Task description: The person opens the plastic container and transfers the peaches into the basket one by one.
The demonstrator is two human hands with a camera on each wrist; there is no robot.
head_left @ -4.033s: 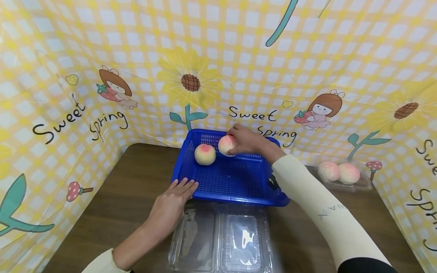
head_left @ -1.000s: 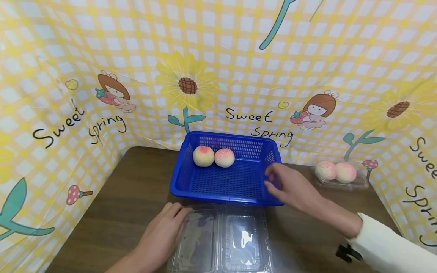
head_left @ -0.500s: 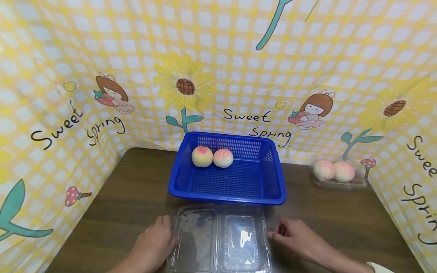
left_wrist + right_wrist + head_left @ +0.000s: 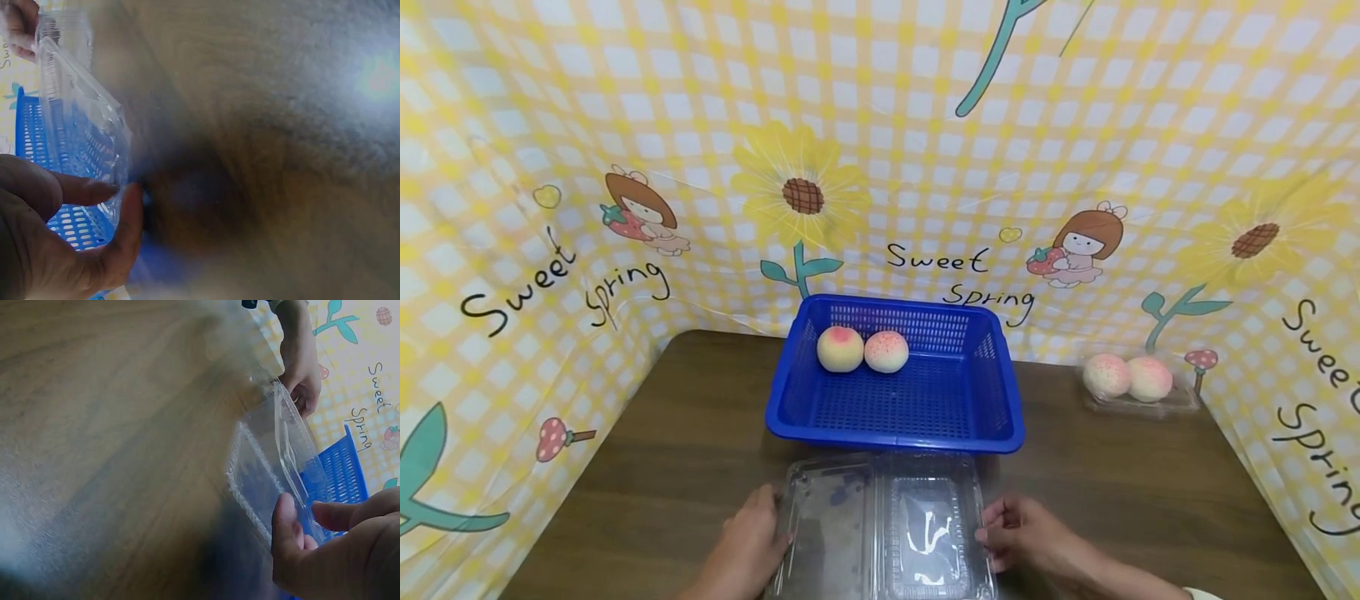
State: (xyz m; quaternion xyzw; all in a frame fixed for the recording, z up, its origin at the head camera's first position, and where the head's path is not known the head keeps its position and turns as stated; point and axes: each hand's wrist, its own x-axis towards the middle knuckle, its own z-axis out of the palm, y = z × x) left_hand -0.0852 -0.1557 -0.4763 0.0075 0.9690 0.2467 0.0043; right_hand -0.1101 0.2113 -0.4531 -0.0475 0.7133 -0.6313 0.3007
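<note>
The blue basket [image 4: 895, 444] sits by the back edge of the tabletop [image 4: 647, 467]. In front of it, I see the left hand [image 4: 741, 542] and right hand [image 4: 1037, 537] each pinch a side of the clear box [image 4: 891, 533].

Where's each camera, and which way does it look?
Head: on the head, facing forward and down at the blue basket, clear box, left hand and right hand.
Left wrist: on that wrist, facing the left fingers at the clear box's edge; right hand at upper left.
Right wrist: on that wrist, facing the right fingers at its edge; left hand near the top.
Shared: both wrist views show the clear box and blue basket.
</note>
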